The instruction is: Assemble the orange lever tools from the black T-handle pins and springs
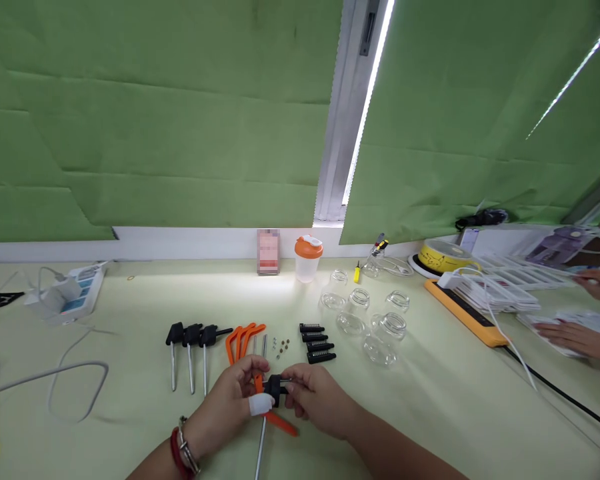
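At a pale green counter (140, 440), a person's left hand (233, 393), fingers curled and thumb wrapped in a white bandage (261, 404), grips a black clamp head (275, 387) on a metal rod (262, 445), near the bottom center. The right hand (320, 399), drawn into a pinch, holds what appears to be a thin pin (285, 380) against it, most of its length covered by the fingers. An orange lever (282, 424) shows in part below the hands; the rod's lower end is cut off at the bottom edge. Three finished-looking black-topped rods (191, 367) lie at left, the nearest partly behind the left wrist. Beyond are orange levers (239, 345), small bits (281, 349) too tiny to identify, and four black tubes (317, 346). Clear glasses (359, 300) overlap in view, and a phone's (269, 253) screen is pixelated. At far right, a co-worker's hands (573, 338) are cropped at the wrists or forearms.
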Action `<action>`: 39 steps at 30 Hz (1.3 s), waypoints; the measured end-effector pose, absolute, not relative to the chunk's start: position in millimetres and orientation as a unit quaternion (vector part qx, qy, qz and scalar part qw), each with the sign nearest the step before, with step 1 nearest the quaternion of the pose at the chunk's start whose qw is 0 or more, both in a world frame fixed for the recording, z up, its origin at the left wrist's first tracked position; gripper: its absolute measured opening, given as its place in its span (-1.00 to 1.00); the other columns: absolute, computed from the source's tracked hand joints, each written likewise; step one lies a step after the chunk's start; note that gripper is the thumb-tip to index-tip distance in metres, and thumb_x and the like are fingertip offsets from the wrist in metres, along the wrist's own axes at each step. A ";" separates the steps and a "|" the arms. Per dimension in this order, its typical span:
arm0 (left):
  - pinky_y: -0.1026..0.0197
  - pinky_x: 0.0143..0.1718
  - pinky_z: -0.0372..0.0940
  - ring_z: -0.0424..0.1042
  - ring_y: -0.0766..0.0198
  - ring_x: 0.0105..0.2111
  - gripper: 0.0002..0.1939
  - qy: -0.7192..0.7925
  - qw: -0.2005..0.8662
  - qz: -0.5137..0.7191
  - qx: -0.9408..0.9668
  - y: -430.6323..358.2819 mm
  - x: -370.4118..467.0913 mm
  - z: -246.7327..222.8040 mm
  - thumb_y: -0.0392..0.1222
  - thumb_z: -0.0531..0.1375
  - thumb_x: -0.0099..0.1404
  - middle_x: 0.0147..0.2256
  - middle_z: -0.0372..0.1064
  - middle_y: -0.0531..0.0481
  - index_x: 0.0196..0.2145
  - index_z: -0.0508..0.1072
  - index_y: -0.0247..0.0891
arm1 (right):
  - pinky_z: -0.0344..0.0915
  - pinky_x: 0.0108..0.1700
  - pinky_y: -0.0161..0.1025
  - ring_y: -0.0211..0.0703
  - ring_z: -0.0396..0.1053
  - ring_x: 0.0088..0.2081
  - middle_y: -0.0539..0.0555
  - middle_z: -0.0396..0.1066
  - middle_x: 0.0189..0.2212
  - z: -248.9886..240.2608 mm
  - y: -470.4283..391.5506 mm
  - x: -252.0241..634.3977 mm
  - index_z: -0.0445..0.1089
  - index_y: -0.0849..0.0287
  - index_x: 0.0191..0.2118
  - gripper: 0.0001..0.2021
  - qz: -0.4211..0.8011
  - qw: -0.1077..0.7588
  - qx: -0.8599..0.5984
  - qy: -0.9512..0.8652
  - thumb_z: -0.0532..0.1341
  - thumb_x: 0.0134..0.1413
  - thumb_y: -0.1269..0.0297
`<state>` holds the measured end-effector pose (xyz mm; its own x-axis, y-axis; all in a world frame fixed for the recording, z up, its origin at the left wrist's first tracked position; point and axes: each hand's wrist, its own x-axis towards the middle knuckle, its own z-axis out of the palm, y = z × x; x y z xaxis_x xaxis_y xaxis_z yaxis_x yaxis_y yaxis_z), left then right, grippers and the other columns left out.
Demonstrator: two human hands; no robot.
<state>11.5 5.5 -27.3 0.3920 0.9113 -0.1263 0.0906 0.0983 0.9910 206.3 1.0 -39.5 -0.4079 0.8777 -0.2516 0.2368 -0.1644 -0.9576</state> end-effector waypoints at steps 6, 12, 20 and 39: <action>0.11 -0.14 0.29 0.42 0.17 -0.22 -0.73 0.463 0.640 0.354 0.501 6.7 11.9 -23.1 -0.28 0.31 -0.01 -0.29 0.40 -0.04 -0.32 0.37 -0.27 | 0.12 -0.57 -0.40 -0.38 0.20 -0.63 -0.07 0.35 -0.58 -48.9 11.0 209.3 0.32 0.22 -0.17 -0.74 0.672 0.293 -0.470 -0.491 0.20 -0.03 0.28; 0.14 -0.19 0.29 0.44 0.18 -0.33 -0.82 0.504 0.640 0.366 0.450 6.8 14.7 -31.9 -0.18 0.31 0.04 -0.41 0.46 -0.03 -0.40 0.43 -0.30 | 0.13 -0.60 -0.41 -0.33 0.29 -0.59 0.01 0.43 -0.55 -48.5 10.8 210.5 0.28 0.24 -0.33 -0.80 0.681 0.304 -0.466 -0.476 0.22 -0.10 0.26; 0.19 -0.25 0.25 0.39 0.17 -0.34 -0.80 0.524 0.603 0.336 0.499 4.0 21.2 -27.2 -0.10 0.30 -0.03 -0.36 0.46 -0.04 -0.55 0.48 -0.32 | 0.17 -0.55 -0.36 -0.28 0.28 -0.56 -0.03 0.34 -0.60 -52.4 14.7 215.5 0.34 0.21 -0.50 -0.95 0.539 0.282 -0.525 -0.595 0.14 -0.11 0.40; 0.18 -0.17 0.31 0.44 0.16 -0.27 -0.82 0.517 0.641 0.355 0.442 4.5 16.0 -38.3 -0.21 0.34 -0.07 -0.24 0.47 -0.09 -0.51 0.43 -0.32 | 0.28 -0.23 -0.30 -0.19 0.39 -0.30 0.04 0.46 -0.33 -37.9 16.1 225.5 0.43 0.20 -0.51 -0.90 0.493 0.275 -0.454 -0.689 0.17 -0.09 0.44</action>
